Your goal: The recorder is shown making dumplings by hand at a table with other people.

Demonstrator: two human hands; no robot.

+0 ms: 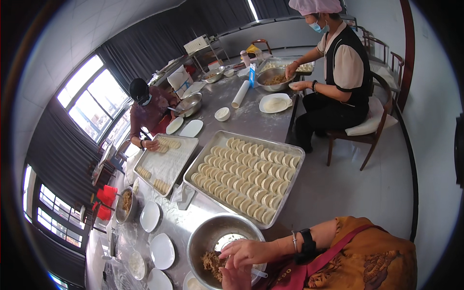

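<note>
Both my hands meet over the near edge of a steel mixing bowl. Minced brown filling lies on the bowl's left side. My right hand reaches in from the right, its fingers bent down and pressed toward the left hand's fingertips. My left hand is raised beneath it, fingers closed and partly covered. Whatever is between the fingers is hidden. A pale utensil handle sticks out beside my hands. Past the bowl, a metal tray holds rows of folded dumplings.
White plates line the table left of the bowl, near another bowl of filling. A co-worker on the left places dumplings on a second tray. Another co-worker sits at the far right with a filling bowl. Flour dusts the steel table.
</note>
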